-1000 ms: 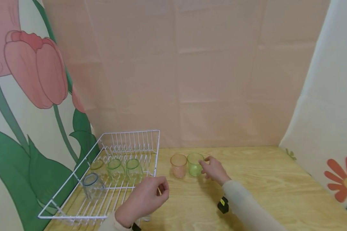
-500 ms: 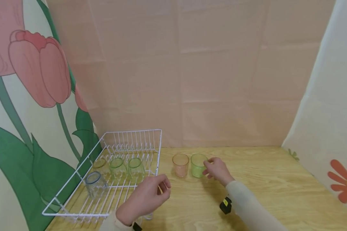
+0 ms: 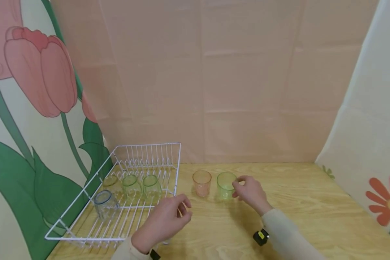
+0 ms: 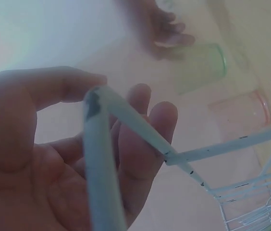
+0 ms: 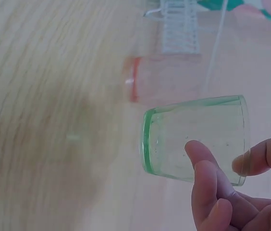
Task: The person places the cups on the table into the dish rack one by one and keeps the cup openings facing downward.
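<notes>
My right hand [image 3: 251, 193] pinches a green glass [image 3: 223, 186] at its rim, thumb on one side and fingers on the other. In the right wrist view the same green glass [image 5: 198, 132] stands mouth up and leans slightly, its thick base toward the table. An orange-pink glass [image 3: 202, 184] stands on the table just left of it. My left hand [image 3: 162, 222] holds nothing, its fingers loosely bent beside the near right part of the white wire dish rack [image 3: 87, 239]. In the left wrist view, a rack corner [image 4: 102, 103] crosses in front of the palm.
Inside the rack sit a blue-tinted glass [image 3: 105, 206], a yellowish glass [image 3: 111, 184] and two green glasses, one green glass [image 3: 131, 187] left of the other green glass [image 3: 151, 187]. A pink cloth wall [image 3: 240, 108] closes off the table's back edge.
My right hand has drawn the green glass to the right, so a gap now parts it from the orange-pink glass. My left hand has stayed about where it was.
</notes>
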A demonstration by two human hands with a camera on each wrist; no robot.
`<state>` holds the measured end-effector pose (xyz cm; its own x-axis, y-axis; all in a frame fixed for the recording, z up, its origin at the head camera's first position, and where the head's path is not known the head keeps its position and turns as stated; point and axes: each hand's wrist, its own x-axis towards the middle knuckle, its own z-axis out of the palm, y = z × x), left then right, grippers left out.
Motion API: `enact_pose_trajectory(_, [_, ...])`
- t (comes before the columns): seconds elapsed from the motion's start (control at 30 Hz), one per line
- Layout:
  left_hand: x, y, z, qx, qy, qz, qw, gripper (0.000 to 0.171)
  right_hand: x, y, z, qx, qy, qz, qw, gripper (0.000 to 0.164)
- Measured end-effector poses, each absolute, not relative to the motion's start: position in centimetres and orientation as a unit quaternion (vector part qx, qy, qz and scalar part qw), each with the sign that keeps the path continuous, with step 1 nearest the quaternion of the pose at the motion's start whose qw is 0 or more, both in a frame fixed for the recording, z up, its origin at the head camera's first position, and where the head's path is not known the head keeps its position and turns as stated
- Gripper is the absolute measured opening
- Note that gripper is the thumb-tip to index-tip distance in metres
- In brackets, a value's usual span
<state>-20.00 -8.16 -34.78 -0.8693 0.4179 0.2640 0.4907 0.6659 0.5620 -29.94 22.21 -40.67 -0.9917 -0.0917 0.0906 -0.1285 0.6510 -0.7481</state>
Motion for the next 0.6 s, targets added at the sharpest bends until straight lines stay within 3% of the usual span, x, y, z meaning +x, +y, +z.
enact_pose_trajectory(0.1, [-20.0,-8.0,-34.6,-0.241,-0.915,-0.319,0.058,0.016,-29.1,20.2,-39.6,0.014,-0.93,0.363,0.046,0.051])
enact_pose_trajectory(0.23, [-19.9,-7.9,-34.5,-0.221,-0.918,-0.324,0.053,0.03,-27.7,19.9,-38.7,0.029,-0.92,0.388,0.051,0.053])
enact_pose_trajectory(0.4, [-19.9,-7.7,-34.5,-0.219,-0.915,-0.336,0.051,0.05,-25.7,18.2,-37.4,0.031,-0.914,0.4,0.061,0.041])
enact_pose_trajectory(0.6, [-20.1,-7.3,-34.6,-0.231,-0.899,-0.371,0.013,0.06,-23.5,16.5,-36.2,0.042,-0.911,0.408,0.053,0.035])
